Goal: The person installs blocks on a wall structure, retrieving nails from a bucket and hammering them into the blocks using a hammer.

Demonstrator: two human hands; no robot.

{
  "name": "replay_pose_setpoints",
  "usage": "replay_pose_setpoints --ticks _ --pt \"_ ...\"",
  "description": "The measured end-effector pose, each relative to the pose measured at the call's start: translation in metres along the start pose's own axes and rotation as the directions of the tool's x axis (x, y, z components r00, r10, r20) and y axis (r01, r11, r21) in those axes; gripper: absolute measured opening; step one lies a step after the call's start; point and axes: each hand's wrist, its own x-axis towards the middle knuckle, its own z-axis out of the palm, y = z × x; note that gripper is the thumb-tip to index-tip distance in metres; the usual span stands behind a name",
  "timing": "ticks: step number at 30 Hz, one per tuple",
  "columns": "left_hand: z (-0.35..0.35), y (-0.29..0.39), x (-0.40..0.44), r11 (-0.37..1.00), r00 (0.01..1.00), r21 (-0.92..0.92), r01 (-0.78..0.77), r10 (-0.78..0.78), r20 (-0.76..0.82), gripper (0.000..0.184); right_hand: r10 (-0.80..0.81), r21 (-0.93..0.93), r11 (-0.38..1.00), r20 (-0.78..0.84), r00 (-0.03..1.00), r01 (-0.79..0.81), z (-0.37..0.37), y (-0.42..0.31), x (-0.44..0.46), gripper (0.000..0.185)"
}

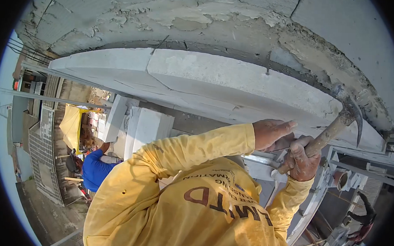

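Right hand (304,159), between 3 and 4 o'clock, was wrapped firmly round the wooden handle of a mason's hammer (333,132). Left hand (271,134) was just beside it at 3 o'clock, thumb stuck out; whether its hidden fingers pinched anything, I could not tell.

Across 11 to 1 o'clock swept a grey wall (122,14) with ragged mortar, and below it ran a row of white blocks (199,74), probably aerated concrete. The hammer's steel head (348,111) was at 3 o'clock, before the right-hand end of that row, its pick curving down; contact could not be judged. Handling it well seemed to call for a grip low on the handle, the left hand clear of any swing, and light knocks, as such edges might chip.

Around this, the dusty yellow shirt (219,207) filled 6 o'clock, its left sleeve crossing the middle and likely cramping movement. More white blocks (150,129) stood at 9 o'clock, near the centre. Farther off were a person in blue (97,169) at 8 o'clock and a yellow sheet (70,126) at 9
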Motion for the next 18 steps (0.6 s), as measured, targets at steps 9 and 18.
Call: replay_pose_setpoints --ticks 9,18 --pt "-0.041 -0.173 -0.075 0.791 0.966 -0.592 -0.157 -0.003 -0.260 0.053 0.245 -0.609 0.790 0.420 0.874 0.071 0.055 0.081 -0.019 0.045" --pt "-0.119 -0.485 -0.116 0.886 0.214 -0.454 -0.091 -0.428 -0.878 0.033 0.741 -0.845 0.529 0.413 0.530 -0.081 0.132 0.171 -0.009 0.031"
